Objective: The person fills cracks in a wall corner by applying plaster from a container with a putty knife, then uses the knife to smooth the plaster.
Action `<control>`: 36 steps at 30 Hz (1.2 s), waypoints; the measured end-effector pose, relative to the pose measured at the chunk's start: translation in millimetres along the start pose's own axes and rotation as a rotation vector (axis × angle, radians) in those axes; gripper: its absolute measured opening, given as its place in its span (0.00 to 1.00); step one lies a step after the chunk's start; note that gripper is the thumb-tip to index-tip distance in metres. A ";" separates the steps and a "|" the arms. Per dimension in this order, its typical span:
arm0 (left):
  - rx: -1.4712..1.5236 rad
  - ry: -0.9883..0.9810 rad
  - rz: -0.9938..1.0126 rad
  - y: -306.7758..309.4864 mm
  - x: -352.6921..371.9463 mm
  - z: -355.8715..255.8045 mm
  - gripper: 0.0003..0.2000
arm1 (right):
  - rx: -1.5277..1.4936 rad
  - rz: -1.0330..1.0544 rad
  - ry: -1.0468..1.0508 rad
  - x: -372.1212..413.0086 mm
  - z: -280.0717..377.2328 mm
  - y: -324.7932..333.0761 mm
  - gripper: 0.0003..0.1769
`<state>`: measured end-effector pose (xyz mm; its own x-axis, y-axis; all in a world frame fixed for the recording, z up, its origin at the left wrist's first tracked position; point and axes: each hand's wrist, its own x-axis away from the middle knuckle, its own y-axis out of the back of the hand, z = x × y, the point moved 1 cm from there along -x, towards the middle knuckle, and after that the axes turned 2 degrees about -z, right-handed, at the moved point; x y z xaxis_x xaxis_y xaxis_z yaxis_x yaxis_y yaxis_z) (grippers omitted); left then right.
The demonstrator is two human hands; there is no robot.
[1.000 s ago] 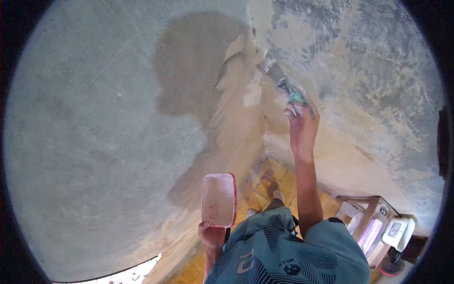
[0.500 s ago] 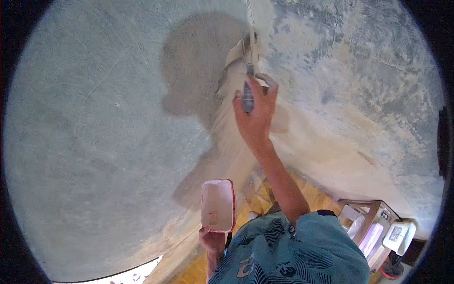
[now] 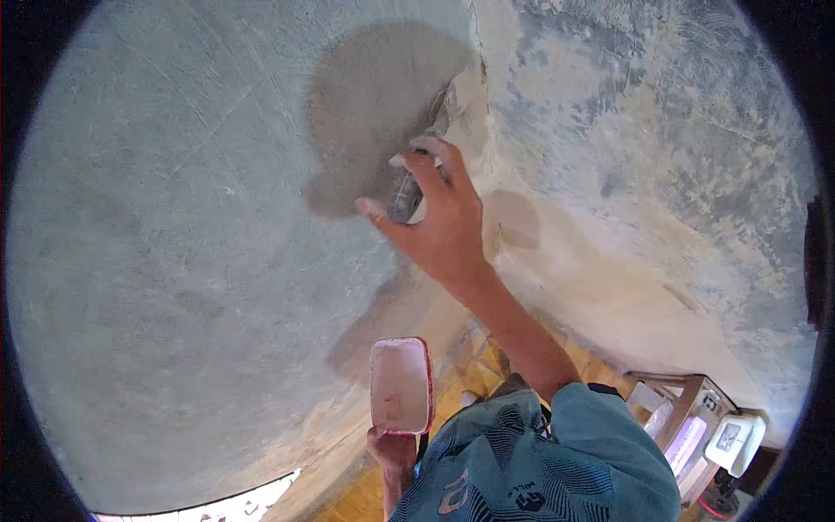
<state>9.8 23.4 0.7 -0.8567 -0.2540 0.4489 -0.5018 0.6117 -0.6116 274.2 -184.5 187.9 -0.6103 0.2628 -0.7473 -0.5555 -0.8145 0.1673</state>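
My right hand (image 3: 439,204) is raised to the wall corner, its fingers closed around the dark handle of a putty knife (image 3: 406,193). The thumb sticks out to the left of the handle. Beyond the fingers the blade points up toward the left wall near the corner; my fingers and the shadow hide part of it. Lower down, my left hand (image 3: 391,448) grips the near end of a rectangular plastic tub (image 3: 400,383) with a red rim. The tub's inside is pale, with a small reddish-brown smear near the bottom.
A grey plastered wall (image 3: 174,287) fills the left side, and a patchy grey-and-beige wall (image 3: 644,130) meets it at a cracked corner. Yellow patterned floor tiles (image 3: 470,357) lie below. At lower right stand a wooden shelf (image 3: 683,404) and a white container (image 3: 735,444).
My right hand has moved left and slightly down from the corner seam, turning the putty knife from upright to slanted. My left hand and the tub have shifted only slightly.
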 end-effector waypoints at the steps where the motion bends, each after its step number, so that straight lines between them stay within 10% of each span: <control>1: 0.001 0.001 -0.005 1.2 -0.8 0.6 0.31 | -0.004 0.018 0.012 1.2 4.6 -0.8 0.29; 36: -0.052 -0.092 -0.042 -32.7 11.2 17.2 0.28 | -0.111 -0.105 0.254 -21.1 2.2 -8.9 0.26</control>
<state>14.6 -12.3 14.5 -0.8436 -0.3468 0.4100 -0.5327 0.6367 -0.5576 290.8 -181.6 203.6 -0.3838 0.2222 -0.8963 -0.5344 -0.8450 0.0194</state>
